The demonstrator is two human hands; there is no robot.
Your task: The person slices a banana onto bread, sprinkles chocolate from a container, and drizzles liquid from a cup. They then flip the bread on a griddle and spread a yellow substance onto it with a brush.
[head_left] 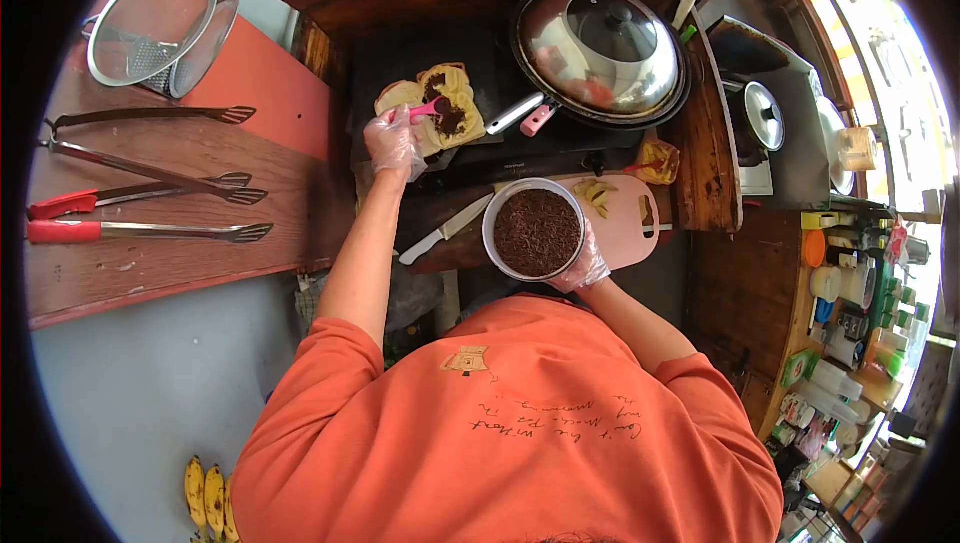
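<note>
My left hand (393, 141), in a clear plastic glove, is closed on a pink spoon (428, 109). The spoon's tip is over bread slices (457, 98) with a yellow spread and dark patches of chocolate sprinkles (452, 123). A plainer slice (398, 96) lies beside them, partly behind my fingers. Gloved as well, my right hand (588, 265) grips the side of a round tub (492, 246) holding chocolate sprinkles. A white-handled knife (440, 233) lies left of the tub, and a pink cutting board (625, 233) with yellowish pieces (597, 196) sits to its right.
A large lidded pan (600, 53) stands on the stove right of the bread. Several tongs (160, 231) and metal strainers (150, 23) rest on the wooden counter (200, 158) at left. Bananas (212, 498) show at lower left. A wooden partition (712, 133) rises at right.
</note>
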